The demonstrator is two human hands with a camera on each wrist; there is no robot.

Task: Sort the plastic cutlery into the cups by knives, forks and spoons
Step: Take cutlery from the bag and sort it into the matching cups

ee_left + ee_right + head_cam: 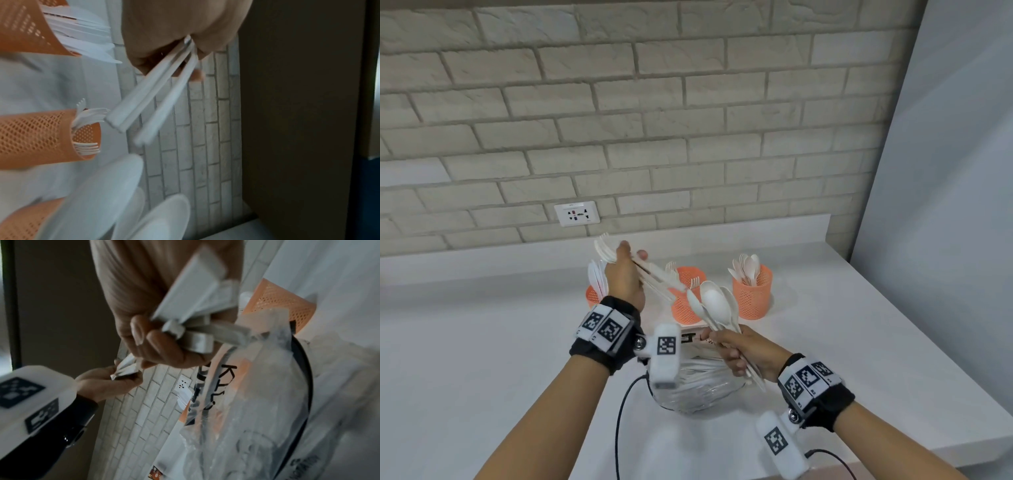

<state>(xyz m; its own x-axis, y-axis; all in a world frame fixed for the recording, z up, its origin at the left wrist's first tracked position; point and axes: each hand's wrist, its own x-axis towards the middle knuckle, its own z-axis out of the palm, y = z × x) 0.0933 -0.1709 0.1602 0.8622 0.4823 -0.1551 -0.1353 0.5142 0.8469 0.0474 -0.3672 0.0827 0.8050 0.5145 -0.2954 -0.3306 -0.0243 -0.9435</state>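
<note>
My left hand (625, 270) grips a bundle of white plastic forks (650, 272), tines up toward the wall, handles slanting down over the middle cup. In the left wrist view the fork handles (144, 104) stick out of my fist. My right hand (739, 349) holds a bunch of white spoons (714, 303), bowls raised in front of the cups; their handles (193, 301) fan out of that fist. Three orange mesh cups stand in a row: the left cup (592, 296) holds knives, the middle cup (686, 294) forks, the right cup (752, 291) spoons.
A crumpled clear plastic bag (698, 390) and a printed carton (695, 342) lie on the white counter (482, 342) just below my hands. A black cable (619, 421) runs along the counter. A brick wall with a socket (577, 213) stands behind.
</note>
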